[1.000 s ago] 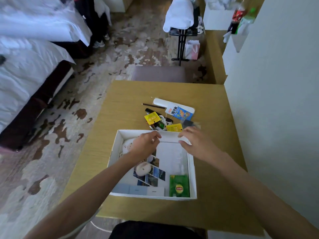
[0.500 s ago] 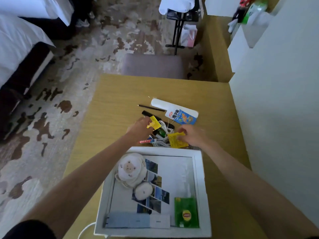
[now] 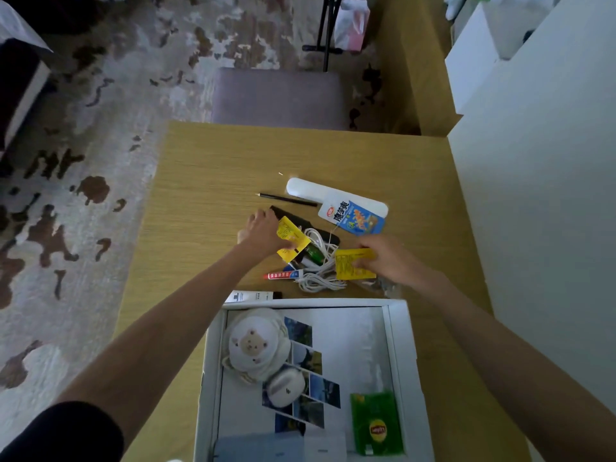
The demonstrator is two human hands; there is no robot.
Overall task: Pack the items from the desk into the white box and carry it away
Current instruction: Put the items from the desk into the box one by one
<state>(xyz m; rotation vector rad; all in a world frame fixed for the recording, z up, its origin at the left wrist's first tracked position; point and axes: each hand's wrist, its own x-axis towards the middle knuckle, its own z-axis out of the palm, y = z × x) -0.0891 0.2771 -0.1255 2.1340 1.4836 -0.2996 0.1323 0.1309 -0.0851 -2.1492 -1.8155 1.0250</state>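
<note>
The white box [image 3: 401, 348] lies open at the desk's near edge, holding a round sheep-face pouch [image 3: 253, 345], a small white case [image 3: 286, 387], a green tea packet [image 3: 376, 423] and photo cards. Beyond it sits a pile: white cable [image 3: 320, 278], small red-and-white tube [image 3: 283, 275], black comb [image 3: 283, 213], pencil [image 3: 286, 199], white case [image 3: 310, 190] and blue snack packet [image 3: 356, 216]. My left hand [image 3: 266, 233] grips one yellow packet [image 3: 290, 236]. My right hand [image 3: 386, 258] pinches another yellow packet [image 3: 350, 263].
The wooden desk [image 3: 206, 181] stands against a white wall [image 3: 550, 195] on the right. A grey-purple stool [image 3: 276, 96] sits behind the desk's far edge. Patterned carpet [image 3: 83, 161] covers the floor at left. A white tube [image 3: 250, 296] lies just outside the box's far wall.
Both hands left the box's far wall and reached forward into the pile, each closing on a yellow packet. The view tipped down and nearer the desk.
</note>
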